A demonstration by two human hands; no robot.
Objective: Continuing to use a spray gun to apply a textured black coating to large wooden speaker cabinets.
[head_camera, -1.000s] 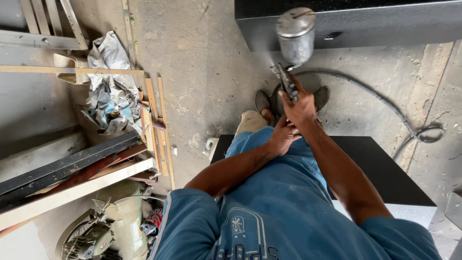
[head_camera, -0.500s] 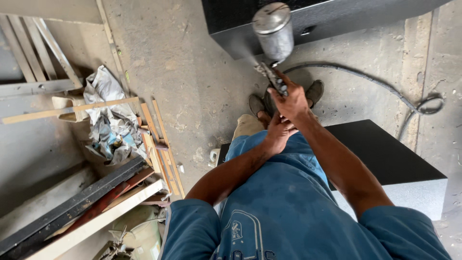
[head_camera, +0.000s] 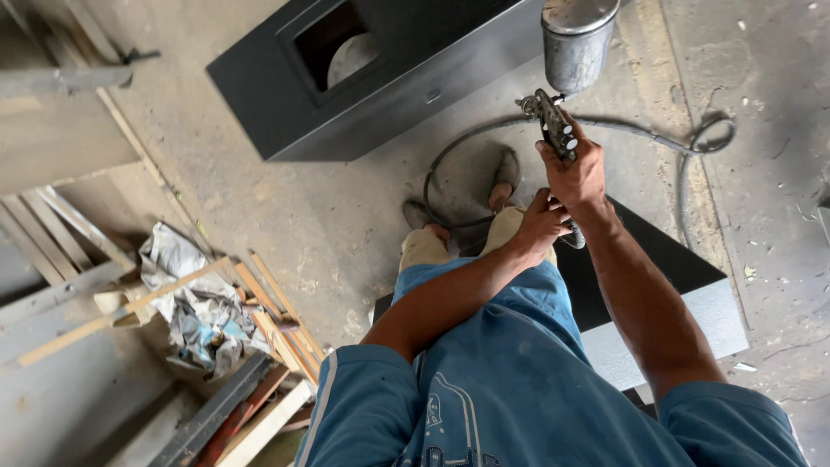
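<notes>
View from my head, looking down at my own body, arms & a concrete floor (head_camera: 285,216). My right hand (head_camera: 577,173) is wrapped tight around the grip of a spray gun (head_camera: 553,121), fingers closed on the handle, held out in front of me at arm's length. The gun's metal cup (head_camera: 575,39) sits on top, upright, dull grey w/ a lid. My left hand (head_camera: 540,225) is just below the right, fingers curled shut around the base of the gun's handle where the air hose (head_camera: 692,147) joins; can't tell exactly what the fingertips press on. The hose runs off to the right across the floor & loops back in a circle near my feet. I'm wearing a blue shirt (head_camera: 519,389) & light trousers, w/ dark sandals (head_camera: 506,169) showing below the gun. Ahead of me, upper middle, a black box (head_camera: 406,86) lies on the floor, w/ a rectangular opening in its top face & something pale & round inside. Under my right arm, a flat black panel (head_camera: 666,251) rests on a pale grey sheet (head_camera: 692,329). To my left: a pile of wood strips (head_camera: 277,320), crumpled paper (head_camera: 194,303) & longer boards (head_camera: 52,233) laid by the wall.
</notes>
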